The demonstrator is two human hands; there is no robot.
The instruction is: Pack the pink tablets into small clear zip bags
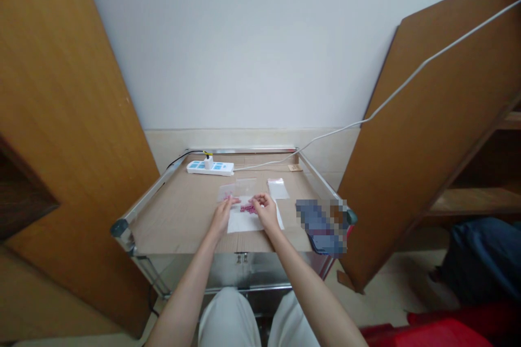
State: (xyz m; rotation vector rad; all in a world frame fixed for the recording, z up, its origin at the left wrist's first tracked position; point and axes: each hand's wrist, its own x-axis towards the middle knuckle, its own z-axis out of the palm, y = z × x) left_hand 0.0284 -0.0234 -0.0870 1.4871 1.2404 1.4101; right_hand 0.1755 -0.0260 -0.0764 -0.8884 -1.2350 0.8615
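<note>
Small pink pieces (247,208) lie in a cluster on a white sheet (249,222) on the cardboard-covered table (179,217). My left hand (223,213) rests flat at the sheet's left edge, fingers stretched toward the pieces. My right hand (266,210) sits just right of the cluster, fingers curled and pinched at the pieces; what is between them is too small to tell. A clear zip bag (227,191) lies just beyond my left hand. Another small clear bag (278,188) lies past my right hand.
A white power strip (210,167) with a plugged charger sits at the table's back edge, a white cable (366,119) running right. Wooden boards lean on both sides. A blurred-out dark object (321,226) lies at the table's right edge. Red furniture (439,331) is lower right.
</note>
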